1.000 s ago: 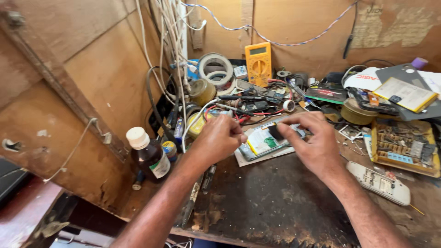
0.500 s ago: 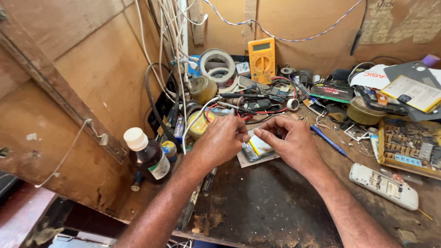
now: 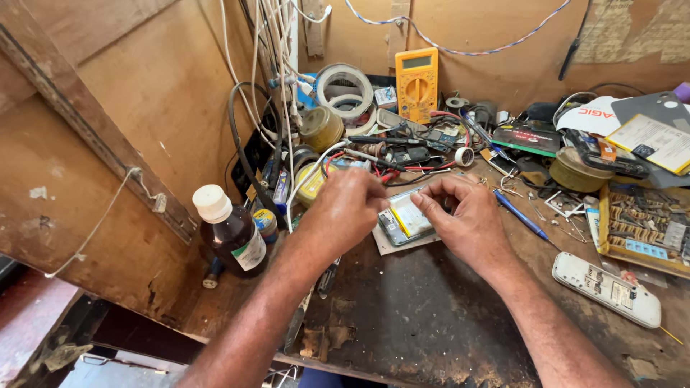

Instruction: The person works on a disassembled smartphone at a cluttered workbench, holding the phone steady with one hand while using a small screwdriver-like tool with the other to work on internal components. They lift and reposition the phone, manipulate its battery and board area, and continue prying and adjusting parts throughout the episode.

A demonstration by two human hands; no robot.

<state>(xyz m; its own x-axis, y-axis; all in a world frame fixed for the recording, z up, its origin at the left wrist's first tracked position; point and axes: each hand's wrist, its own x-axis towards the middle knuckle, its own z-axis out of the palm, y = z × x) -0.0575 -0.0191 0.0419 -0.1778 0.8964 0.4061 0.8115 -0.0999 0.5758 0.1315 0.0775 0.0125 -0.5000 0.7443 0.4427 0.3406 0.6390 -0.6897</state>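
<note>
An opened mobile phone (image 3: 407, 221) with its back cover off lies on a dark, worn workbench (image 3: 431, 316), showing a white and yellow battery. My left hand (image 3: 345, 212) rests at the phone's left edge with its fingers curled over the top corner. My right hand (image 3: 467, 215) sits at the phone's right side, fingertips pinching at its upper edge. Both hands touch the phone; whether either holds a small part is hidden by the fingers.
A brown bottle with a white cap (image 3: 230, 230) stands at the left. A yellow multimeter (image 3: 416, 82), tape rolls (image 3: 343, 90) and tangled wires crowd the back. A white phone shell (image 3: 606, 287), a blue pen (image 3: 521, 215) and a tray of parts (image 3: 640, 226) lie at the right.
Both hands have drawn closer together over the phone; my right hand moved left onto its upper edge. The camera has shifted slightly downward.
</note>
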